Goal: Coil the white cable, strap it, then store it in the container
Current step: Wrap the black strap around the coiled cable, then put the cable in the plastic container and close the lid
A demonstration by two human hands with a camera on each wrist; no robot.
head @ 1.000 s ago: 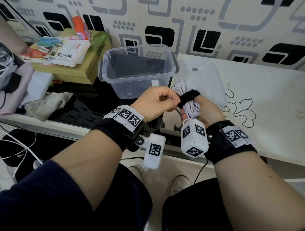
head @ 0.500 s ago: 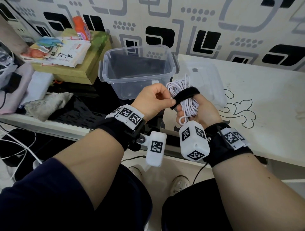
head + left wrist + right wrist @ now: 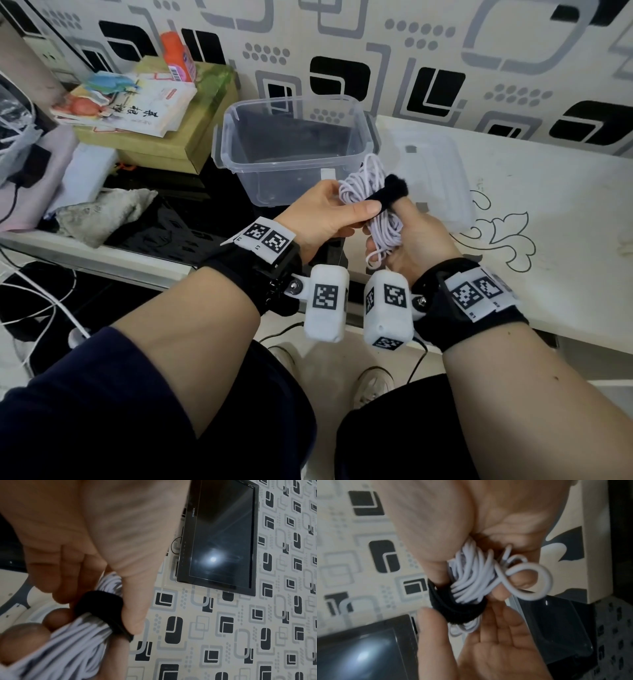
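The white cable point(image 3: 385, 228) is a coiled bundle, held in front of me above the table edge. A black strap point(image 3: 390, 192) is wrapped round its middle. My right hand point(image 3: 388, 226) grips the lower part of the bundle, with its thumb under the strap. My left hand point(image 3: 356, 216) pinches the strap, thumb on top and fingers behind the coil. In the left wrist view the thumb lies along the strap point(image 3: 99, 605) over the cable point(image 3: 77, 642). In the right wrist view a loose loop of cable point(image 3: 530, 582) sticks out past the strap point(image 3: 458, 609). The clear plastic container point(image 3: 219, 150) stands open just beyond the hands.
The container's clear lid point(image 3: 435, 178) lies on the white table point(image 3: 548, 212) to its right. Left of the container are a box with books point(image 3: 147, 113), an orange bottle point(image 3: 176, 56) and a grey cloth point(image 3: 102, 212). A television point(image 3: 221, 534) hangs on the patterned wall.
My left hand has gone from a fist pulling the strap end to a flatter pinch, thumb laid along the strap. The bundle has tilted, and its upper loops now show above the strap.
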